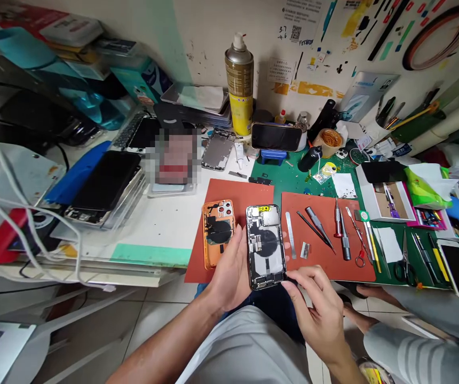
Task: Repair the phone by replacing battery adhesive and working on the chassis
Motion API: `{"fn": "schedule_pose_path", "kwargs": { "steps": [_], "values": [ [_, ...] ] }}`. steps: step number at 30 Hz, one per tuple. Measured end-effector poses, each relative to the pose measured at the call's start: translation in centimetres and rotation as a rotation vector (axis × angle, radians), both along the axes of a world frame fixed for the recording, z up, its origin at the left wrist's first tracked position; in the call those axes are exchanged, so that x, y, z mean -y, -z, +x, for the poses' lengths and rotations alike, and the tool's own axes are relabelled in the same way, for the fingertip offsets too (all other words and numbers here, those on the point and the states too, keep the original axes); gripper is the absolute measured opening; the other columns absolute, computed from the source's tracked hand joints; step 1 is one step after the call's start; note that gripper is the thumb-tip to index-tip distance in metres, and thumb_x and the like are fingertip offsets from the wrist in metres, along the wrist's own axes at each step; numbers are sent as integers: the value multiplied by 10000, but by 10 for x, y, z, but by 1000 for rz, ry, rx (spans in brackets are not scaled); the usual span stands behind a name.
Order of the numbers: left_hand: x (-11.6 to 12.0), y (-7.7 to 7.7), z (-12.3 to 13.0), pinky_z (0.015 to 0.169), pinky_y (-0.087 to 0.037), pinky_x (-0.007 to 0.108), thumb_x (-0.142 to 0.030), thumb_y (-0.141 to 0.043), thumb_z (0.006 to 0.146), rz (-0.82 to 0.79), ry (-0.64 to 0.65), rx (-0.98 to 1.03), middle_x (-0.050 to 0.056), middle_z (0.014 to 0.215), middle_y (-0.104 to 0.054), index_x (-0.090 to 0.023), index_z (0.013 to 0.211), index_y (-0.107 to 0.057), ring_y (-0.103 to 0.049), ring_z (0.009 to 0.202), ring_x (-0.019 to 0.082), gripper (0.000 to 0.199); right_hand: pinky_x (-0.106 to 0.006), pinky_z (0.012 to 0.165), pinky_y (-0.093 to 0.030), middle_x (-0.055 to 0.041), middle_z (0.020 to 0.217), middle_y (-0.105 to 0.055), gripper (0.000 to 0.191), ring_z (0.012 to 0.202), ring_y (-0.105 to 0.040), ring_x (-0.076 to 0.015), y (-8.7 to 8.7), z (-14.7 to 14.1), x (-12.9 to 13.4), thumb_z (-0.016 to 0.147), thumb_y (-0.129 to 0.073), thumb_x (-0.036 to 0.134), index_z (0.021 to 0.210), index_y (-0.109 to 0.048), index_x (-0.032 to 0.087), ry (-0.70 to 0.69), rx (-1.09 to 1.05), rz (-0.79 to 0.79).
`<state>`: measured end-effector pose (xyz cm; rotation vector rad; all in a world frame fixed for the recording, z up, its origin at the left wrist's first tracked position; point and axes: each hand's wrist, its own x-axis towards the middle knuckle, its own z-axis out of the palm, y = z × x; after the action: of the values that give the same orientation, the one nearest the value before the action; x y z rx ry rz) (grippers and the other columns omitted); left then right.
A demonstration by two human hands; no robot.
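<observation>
An opened smartphone housing [269, 248] with a black frame and its inner parts showing is held up over the mat's front edge. My left hand [229, 269] grips it from the left and behind, its fingertips showing past the right edge. At the lower right corner, my right hand [319, 304] closes thumb and fingers on the frame; whether something small lies between them I cannot tell. Beside my left hand, an orange phone back housing [216, 234] lies on the reddish-brown mat [249, 194]. A metal spudger [290, 234] and a small clear piece [305, 250] lie to the right.
Tweezers [315, 231], screwdrivers [345, 242] and scissors [404, 261] lie on the right. Behind stand a spray can [239, 85] and a propped phone [276, 137]. Stacked phones [103, 181] and white cables [33, 224] occupy the left. Another person's leg [409, 341] is at lower right.
</observation>
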<state>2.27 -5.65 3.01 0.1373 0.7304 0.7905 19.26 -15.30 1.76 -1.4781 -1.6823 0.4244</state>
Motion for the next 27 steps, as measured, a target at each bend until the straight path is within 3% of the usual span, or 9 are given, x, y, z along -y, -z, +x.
{"fn": "schedule_pose_path", "kwargs": {
  "steps": [3, 7, 9, 11, 13, 17, 19, 22, 27],
  "values": [
    [0, 1, 1, 1161, -530, 597, -712, -632, 1001, 20, -5, 49, 131, 1421, -751, -278, 1586, -591, -714, 1294, 402, 730, -359, 804, -620, -80, 1049, -696, 165, 954, -707, -223, -3, -1, -4, 1070, -686, 230, 1234, -703, 228, -8, 12, -60],
    [5, 5, 3, 1238, -460, 579, -636, -520, 1088, 32, -12, 133, 143, 1455, -733, -247, 1615, -556, -690, 1352, 370, 657, -503, 978, -613, -165, 1303, -684, 662, 1197, -667, -326, 3, -23, 0, 992, -785, 500, 1519, -525, 194, 125, 75, -139],
    [9, 8, 5, 1267, -429, 568, -641, -473, 1104, 47, -9, 164, 145, 1468, -726, -242, 1624, -546, -675, 1379, 358, 660, -536, 1031, -589, -193, 1398, -656, 763, 1280, -633, -348, 6, -36, 3, 1014, -741, 505, 1622, -414, 179, 160, 103, -165],
    [11, 10, 6, 1282, -414, 555, -631, -471, 1108, 61, 0, 162, 145, 1471, -726, -236, 1622, -552, -670, 1389, 353, 653, -514, 1037, -582, -192, 1434, -649, 732, 1304, -623, -339, 9, -44, 4, 1048, -691, 467, 1646, -384, 178, 169, 114, -182],
    [10, 10, 3, 1284, -412, 561, -619, -487, 1107, 63, 2, 136, 153, 1472, -726, -227, 1621, -555, -670, 1391, 359, 650, -467, 1019, -584, -172, 1401, -679, 639, 1275, -643, -319, 11, -42, 2, 1065, -673, 455, 1598, -452, 182, 153, 106, -175],
    [5, 6, -13, 1267, -433, 599, -638, -526, 1085, 10, -62, 63, 162, 1485, -717, -231, 1648, -519, -668, 1396, 383, 695, -383, 868, -581, -113, 1129, -748, 265, 1028, -733, -274, 14, -19, -18, 1121, -589, 408, 1246, -692, 198, 265, 163, -165],
    [3, 5, -22, 1266, -436, 604, -620, -538, 1085, -20, -118, 48, 157, 1514, -699, -249, 1679, -471, -658, 1412, 384, 703, -369, 765, -556, -123, 1095, -733, 268, 901, -749, -269, 13, -10, -36, 1128, -567, 399, 1169, -716, 180, 362, 305, -317],
    [5, 7, -32, 1284, -413, 591, -544, -532, 1104, -45, -189, 35, 126, 1566, -663, -300, 1724, -370, -626, 1453, 361, 686, -346, 659, -497, -164, 1140, -717, 247, 807, -753, -260, 8, -11, -65, 1129, -537, 299, 1145, -727, 141, 398, 479, -592],
    [13, 17, -39, 1330, -303, 503, -546, -534, 1091, -117, -272, -28, -14, 1532, -687, -439, 1695, -386, -489, 1559, 275, 632, -333, 620, -467, -167, 1062, -745, 149, 762, -764, -268, 2, -31, -92, 1020, -591, 102, 1049, -736, 118, 439, 498, -660]
  ]
}}
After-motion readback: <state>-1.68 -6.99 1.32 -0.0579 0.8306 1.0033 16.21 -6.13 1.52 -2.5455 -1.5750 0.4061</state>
